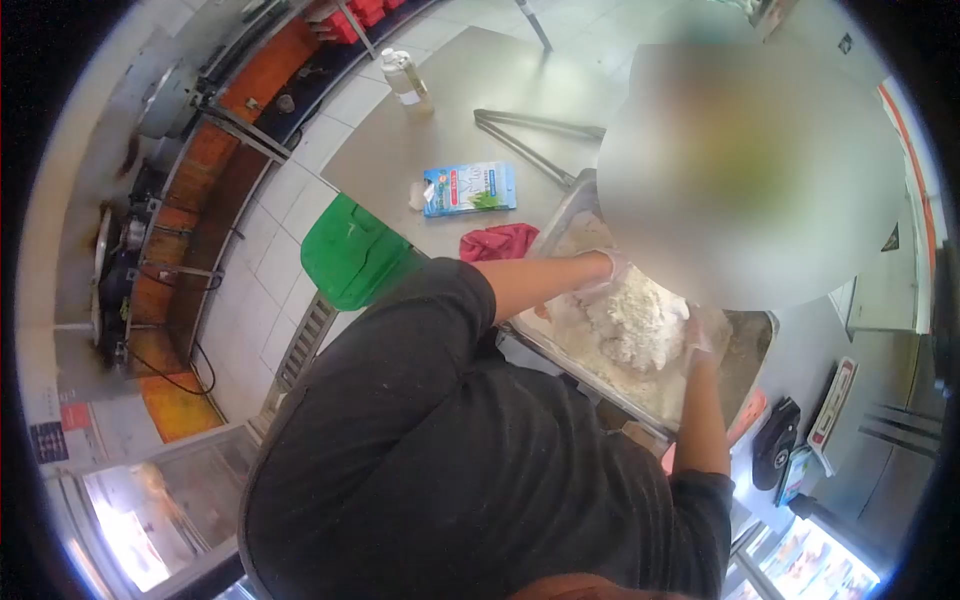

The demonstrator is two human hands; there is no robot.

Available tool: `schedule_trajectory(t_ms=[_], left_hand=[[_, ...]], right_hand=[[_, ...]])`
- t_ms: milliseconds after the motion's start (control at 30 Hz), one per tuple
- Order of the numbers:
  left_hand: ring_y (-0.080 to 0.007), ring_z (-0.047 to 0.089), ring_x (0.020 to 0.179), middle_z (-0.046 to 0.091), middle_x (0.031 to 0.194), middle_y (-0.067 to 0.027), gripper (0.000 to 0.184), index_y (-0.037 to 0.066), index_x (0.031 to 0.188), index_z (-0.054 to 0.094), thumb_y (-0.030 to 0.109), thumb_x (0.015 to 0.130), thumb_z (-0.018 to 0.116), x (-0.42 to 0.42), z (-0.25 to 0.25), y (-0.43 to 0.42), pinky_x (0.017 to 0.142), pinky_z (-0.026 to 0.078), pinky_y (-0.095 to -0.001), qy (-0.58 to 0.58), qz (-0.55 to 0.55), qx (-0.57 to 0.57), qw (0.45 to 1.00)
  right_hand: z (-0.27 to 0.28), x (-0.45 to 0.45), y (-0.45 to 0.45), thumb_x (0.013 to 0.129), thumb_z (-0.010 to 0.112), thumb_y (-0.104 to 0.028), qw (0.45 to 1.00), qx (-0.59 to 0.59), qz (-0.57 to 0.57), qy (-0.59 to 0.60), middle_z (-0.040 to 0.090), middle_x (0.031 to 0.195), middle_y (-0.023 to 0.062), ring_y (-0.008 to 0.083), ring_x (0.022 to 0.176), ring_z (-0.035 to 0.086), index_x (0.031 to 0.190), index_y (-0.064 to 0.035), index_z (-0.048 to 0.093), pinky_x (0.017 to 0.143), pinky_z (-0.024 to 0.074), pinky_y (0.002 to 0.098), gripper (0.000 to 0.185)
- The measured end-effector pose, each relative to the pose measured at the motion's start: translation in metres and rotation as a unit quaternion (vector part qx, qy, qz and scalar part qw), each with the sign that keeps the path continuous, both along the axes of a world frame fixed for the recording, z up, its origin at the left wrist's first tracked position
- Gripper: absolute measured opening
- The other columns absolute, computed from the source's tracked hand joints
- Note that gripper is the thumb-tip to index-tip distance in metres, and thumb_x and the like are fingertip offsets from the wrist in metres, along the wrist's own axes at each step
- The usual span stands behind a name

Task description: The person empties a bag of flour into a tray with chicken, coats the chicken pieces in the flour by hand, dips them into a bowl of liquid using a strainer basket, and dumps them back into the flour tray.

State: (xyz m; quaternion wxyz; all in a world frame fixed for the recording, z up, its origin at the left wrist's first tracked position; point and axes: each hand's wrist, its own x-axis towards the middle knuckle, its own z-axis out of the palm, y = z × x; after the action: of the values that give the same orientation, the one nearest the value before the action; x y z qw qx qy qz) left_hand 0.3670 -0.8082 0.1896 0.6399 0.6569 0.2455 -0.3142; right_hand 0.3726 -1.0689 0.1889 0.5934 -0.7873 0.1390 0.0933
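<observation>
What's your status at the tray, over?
Left hand, right hand at white heap. Heap inside tray. Cloth outside tray, seemingly not blocking.

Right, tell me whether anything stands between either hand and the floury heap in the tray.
Nothing visible does, apart from the thin clear gloves. The left hand and right hand are at different sides of the floury heap, over the tray.

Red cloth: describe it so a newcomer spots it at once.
Find the large metal tray holding white powder. Just off its left side, on the grey tabletop, just below the blue packet in the view, lies the red cloth. It is crumpled and pinkish red; the packet is flat and printed.
</observation>
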Motion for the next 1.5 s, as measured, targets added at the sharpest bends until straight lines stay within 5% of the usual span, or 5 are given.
schedule_trajectory(t_ms=[400,567,733,1100,1500], left_hand=[[-0.0237,0.064,0.103,0.066,0.118,-0.0095,0.037,0.006,0.123,0.062,0.028,0.096,0.053,-0.041,-0.009,-0.042,0.095,0.048,-0.0375,-0.038,0.188,-0.396,0.898],[-0.0247,0.063,0.108,0.065,0.122,-0.0105,0.035,0.006,0.121,0.063,0.026,0.093,0.055,-0.079,0.010,0.012,0.098,0.047,-0.0385,-0.098,0.060,-0.128,0.985],[-0.0239,0.063,0.107,0.065,0.122,-0.0099,0.035,0.007,0.122,0.062,0.026,0.094,0.053,-0.082,0.017,0.034,0.096,0.048,-0.0379,-0.083,-0.283,0.294,0.909],[-0.0222,0.062,0.106,0.064,0.123,-0.0086,0.035,0.009,0.124,0.061,0.027,0.097,0.048,-0.052,-0.016,-0.035,0.093,0.049,-0.0365,-0.105,-0.139,0.171,0.970],[-0.0203,0.062,0.104,0.064,0.123,-0.0071,0.035,0.012,0.125,0.060,0.028,0.100,0.043,-0.027,0.050,0.041,0.090,0.050,-0.0350,-0.116,-0.054,0.365,0.922]], right_hand=[[0.045,-0.030,0.019,0.089,0.069,-0.037,0.974,0.120,0.153,0.114,0.046,0.145,0.0136,0.0240,0.132,0.043,0.144,-0.0019,0.042,0.108,0.0334,0.0332,0.071],[0.036,-0.020,-0.016,0.092,0.060,-0.042,0.922,-0.095,0.338,-0.166,0.053,0.138,0.0186,0.0293,0.125,0.052,0.142,-0.0040,0.044,0.106,0.0373,0.0352,0.065],[0.074,-0.011,-0.074,0.097,0.039,-0.060,0.872,-0.326,0.317,0.179,0.047,0.144,0.0216,0.0343,0.131,0.047,0.144,-0.0053,0.043,0.109,0.0352,0.0386,0.072],[0.010,-0.043,0.009,0.092,0.051,-0.062,0.929,0.094,0.335,0.129,0.054,0.138,0.0168,0.0252,0.123,0.053,0.133,-0.0022,0.056,0.101,0.0415,0.0352,0.073],[0.052,0.035,-0.052,0.089,0.063,-0.036,0.954,-0.180,0.217,-0.099,0.066,0.119,0.0135,0.0263,0.105,0.063,0.124,-0.0085,0.061,0.088,0.0497,0.0382,0.045]])
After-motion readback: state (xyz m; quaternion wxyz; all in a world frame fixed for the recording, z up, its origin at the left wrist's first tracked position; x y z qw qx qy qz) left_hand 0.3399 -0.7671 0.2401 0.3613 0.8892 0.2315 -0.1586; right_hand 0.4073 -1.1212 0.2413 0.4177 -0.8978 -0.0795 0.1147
